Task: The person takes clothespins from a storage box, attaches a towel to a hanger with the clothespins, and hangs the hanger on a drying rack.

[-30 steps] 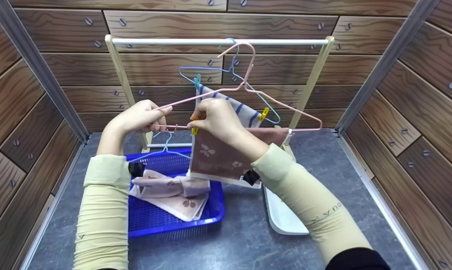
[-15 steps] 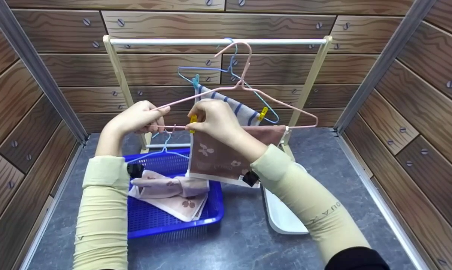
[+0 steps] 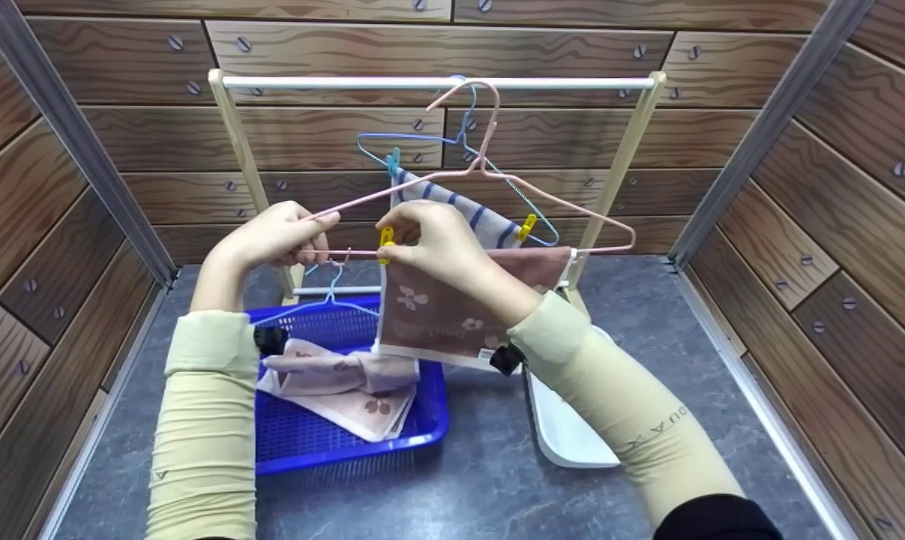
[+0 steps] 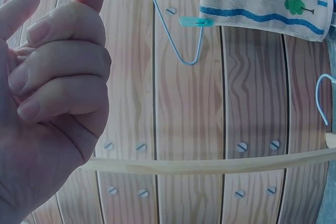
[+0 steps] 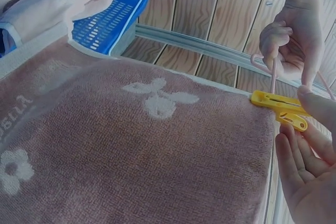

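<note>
A pink hanger [image 3: 452, 174] is held at its left end by my left hand [image 3: 276, 236], whose fingers curl round its wire. Over the hanger's lower bar hangs a brown towel [image 3: 437, 315] with pale flower motifs and a white border. At the towel's upper left corner sits a yellow clothespin [image 3: 386, 246], clamped on cloth and bar. My right hand [image 3: 445, 240] pinches this clothespin. In the right wrist view its thumb lies on one arm of the yellow clothespin [image 5: 281, 103], with the fingers at the other arm. The left wrist view shows the left hand's curled fingers [image 4: 68, 61].
Behind stands a drying rack with a white rail [image 3: 332, 82]. A blue hanger [image 3: 407, 136] on it carries a striped towel [image 3: 459, 206], pinned by clothespins. Below left, a blue basket [image 3: 347, 454] holds a pink towel [image 3: 347, 375] and a light-blue hanger [image 3: 332, 300]. A white tray [image 3: 564, 442] lies right.
The yellow clothespin has come into fuller view and stands more upright on the bar as the right fingers spread round it. The pink hanger has shifted slightly left and its right end has risen.
</note>
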`<state>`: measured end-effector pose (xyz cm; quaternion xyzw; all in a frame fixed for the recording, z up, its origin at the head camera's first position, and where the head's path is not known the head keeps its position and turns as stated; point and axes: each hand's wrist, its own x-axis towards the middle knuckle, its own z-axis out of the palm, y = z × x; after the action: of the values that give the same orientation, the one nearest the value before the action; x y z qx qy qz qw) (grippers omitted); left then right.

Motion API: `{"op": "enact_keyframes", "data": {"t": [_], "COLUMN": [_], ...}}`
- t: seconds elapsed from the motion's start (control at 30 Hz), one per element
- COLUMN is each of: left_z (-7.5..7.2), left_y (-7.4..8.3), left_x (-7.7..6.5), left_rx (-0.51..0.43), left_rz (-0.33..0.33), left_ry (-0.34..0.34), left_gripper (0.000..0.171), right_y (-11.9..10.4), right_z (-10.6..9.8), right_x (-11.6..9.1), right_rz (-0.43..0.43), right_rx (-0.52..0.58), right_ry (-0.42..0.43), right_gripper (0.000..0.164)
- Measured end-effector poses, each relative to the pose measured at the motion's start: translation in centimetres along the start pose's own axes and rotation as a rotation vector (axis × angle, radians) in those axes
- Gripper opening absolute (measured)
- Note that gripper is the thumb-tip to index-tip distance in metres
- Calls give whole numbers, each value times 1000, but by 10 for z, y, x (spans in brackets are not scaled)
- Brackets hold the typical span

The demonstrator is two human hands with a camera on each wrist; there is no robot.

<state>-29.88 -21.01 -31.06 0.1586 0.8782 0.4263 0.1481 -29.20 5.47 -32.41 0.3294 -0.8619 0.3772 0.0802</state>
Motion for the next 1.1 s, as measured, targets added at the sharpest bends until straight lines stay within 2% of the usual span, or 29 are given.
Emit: {"op": "enact_keyframes", "data": {"t": [0.43, 0.8, 1.1], "left_z": [0, 1, 0], "left_y": [-2, -6, -7], "left_x": [-1, -2, -1], "left_rx": [-8, -8, 4], "left_rz": [-8, -1, -3], "left_ry": [10, 9, 14], "left_gripper": [58, 59, 61], "right_y": [0, 0, 2], "right_z": [-1, -3, -9], "right_x": [-3, -7, -13], "right_rz": [30, 39, 43], "right_rx": [106, 118, 158], "right_ry": [-14, -43, -22], "right_gripper": [34, 33, 31]}}
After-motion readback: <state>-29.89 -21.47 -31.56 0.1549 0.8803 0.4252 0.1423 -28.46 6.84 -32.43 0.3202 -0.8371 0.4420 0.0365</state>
